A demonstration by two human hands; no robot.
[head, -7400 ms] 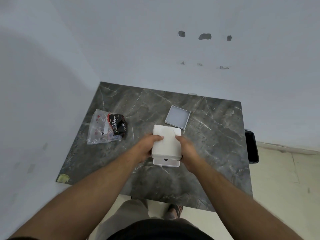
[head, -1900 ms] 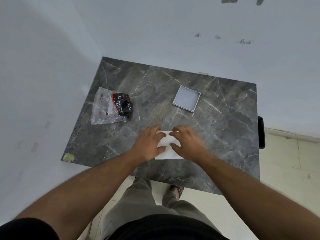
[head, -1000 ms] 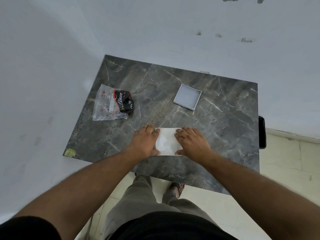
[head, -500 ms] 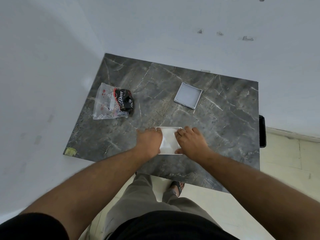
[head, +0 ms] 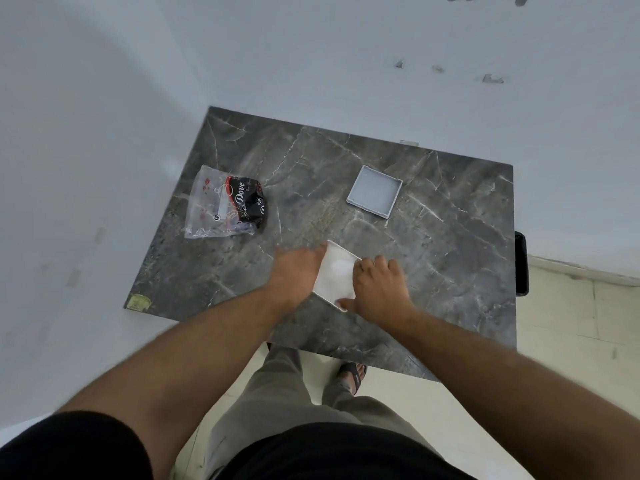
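while my right hand (head: 379,287) grips the white box (head: 336,271) and my left hand (head: 298,268) presses flat, looks like reorienting; next, a steady lift.

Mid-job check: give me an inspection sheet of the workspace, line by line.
Surface: dark marbled table, set in a wall corner.
Job's things: white box lying askew on the table between both hands.
Clutter: grey square tray further back; clear bag with a dark Dove packet at left; yellow sticker on the near left corner.
Grips: left hand against the box's left edge; right hand curled over its right edge, thumb at the near corner.
Cables: nothing seen.
Surroundings: white walls, pale tiled floor, black object beside the table's right edge.
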